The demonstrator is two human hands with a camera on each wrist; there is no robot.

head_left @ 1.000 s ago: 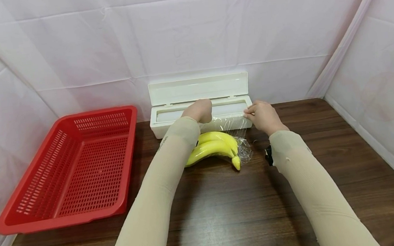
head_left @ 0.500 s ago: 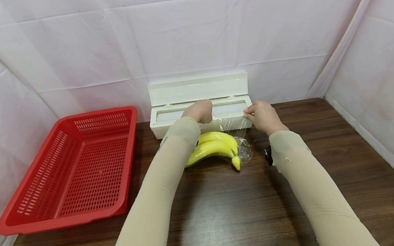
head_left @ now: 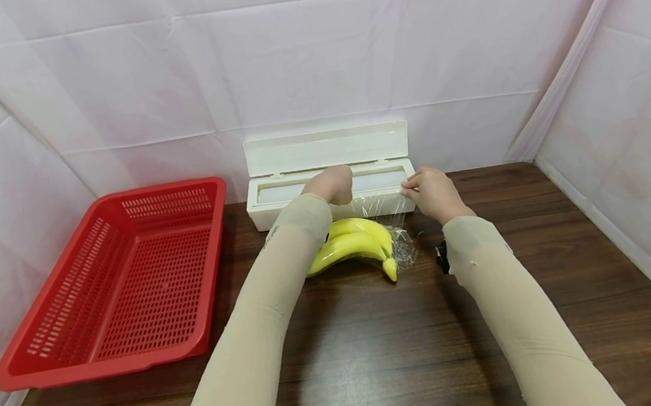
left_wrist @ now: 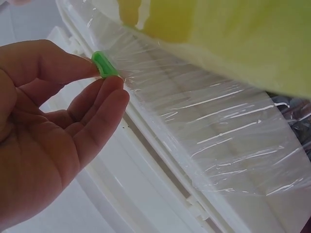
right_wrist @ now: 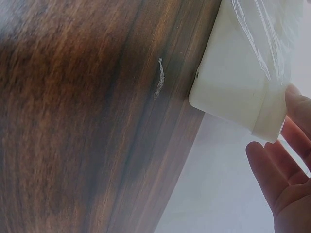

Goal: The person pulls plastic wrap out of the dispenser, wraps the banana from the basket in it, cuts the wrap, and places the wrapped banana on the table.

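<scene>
A white cling film dispenser [head_left: 268, 217] stands at the back of the table, its lid raised. My left hand [head_left: 332, 186] pinches a small green slide cutter [left_wrist: 104, 65] on the dispenser's front edge; the left wrist view shows it between thumb and fingertips. Clear cling film [left_wrist: 218, 126] hangs over the dispenser's front and runs down to the bananas [head_left: 356, 244]. Those yellow bananas lie wrapped in film in front of the box, partly hidden by my left forearm. With thumb and fingers, my right hand [head_left: 436, 195] holds the dispenser's right end near the film's edge.
A red perforated basket [head_left: 220, 239] stands on the left of the brown wooden table [head_left: 370, 362]. White cloth walls [head_left: 312, 60] rise behind and at both sides. A thin scrap of clear film [right_wrist: 160, 80] lies on the wood near the dispenser.
</scene>
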